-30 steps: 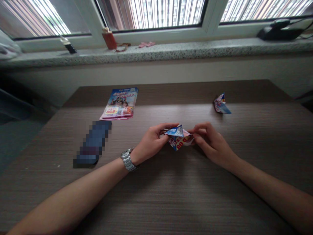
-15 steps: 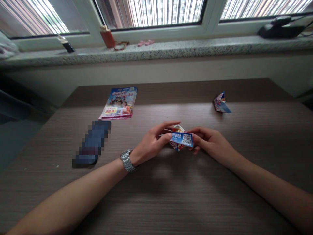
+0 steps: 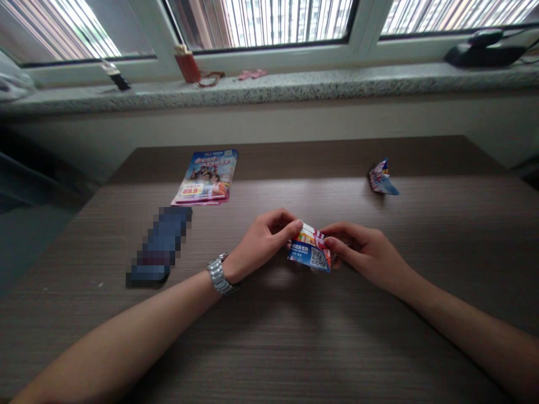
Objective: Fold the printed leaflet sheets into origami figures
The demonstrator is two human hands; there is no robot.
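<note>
A small folded colourful paper (image 3: 309, 249) with a QR code on its blue lower part is held above the table. My left hand (image 3: 272, 235), with a metal watch on the wrist, pinches its upper left edge between thumb and fingers. At its right edge my right hand (image 3: 357, 244) pinches it too, the fingertips partly behind the paper. A second folded paper piece (image 3: 382, 178) stands on the table, farther back to the right. To the left, a stack of printed flyers (image 3: 208, 177) lies flat.
The brown table (image 3: 269, 348) holds a dark blurred-out flat object (image 3: 162, 247) at the left. Along the stone window sill (image 3: 303, 90) are a red container (image 3: 187, 66), a small black-and-white item (image 3: 115, 77), pink bits (image 3: 252, 74) and a black device (image 3: 484, 53).
The paper between my hands has opened downward: its blue QR part is lower and tilted, and a colourful panel shows above it. My left fingers have curled in closer to the paper.
</note>
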